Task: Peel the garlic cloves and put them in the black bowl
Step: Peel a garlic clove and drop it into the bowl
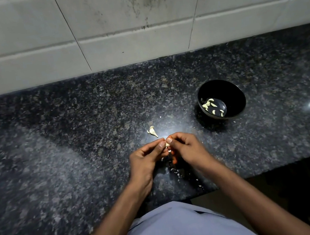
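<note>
My left forearm comes up from the lower edge over my pale blue shirt (181,230), and my left hand (147,159) hovers above the speckled dark granite counter (53,154), fingers curled inward, thumb and forefinger pinching one end of a small garlic clove (167,145). Just beyond that hand, a little to its upper right, a few unpeeled cloves (152,131) lie on the stone, pale and teardrop-shaped with papery tips. My right hand (188,148) meets the left at the fingertips, its thumb and forefinger nipping the same clove from the other side, the remaining fingers folded under. Thin white flakes of skin (176,172) are scattered on the counter below my hands. Farther right, well apart, stands the black bowl (235,99), round and glossy, with several peeled, curved, creamy cloves (210,106) on its bottom. Behind everything runs a wall of smudged white tiles (133,18).
</note>
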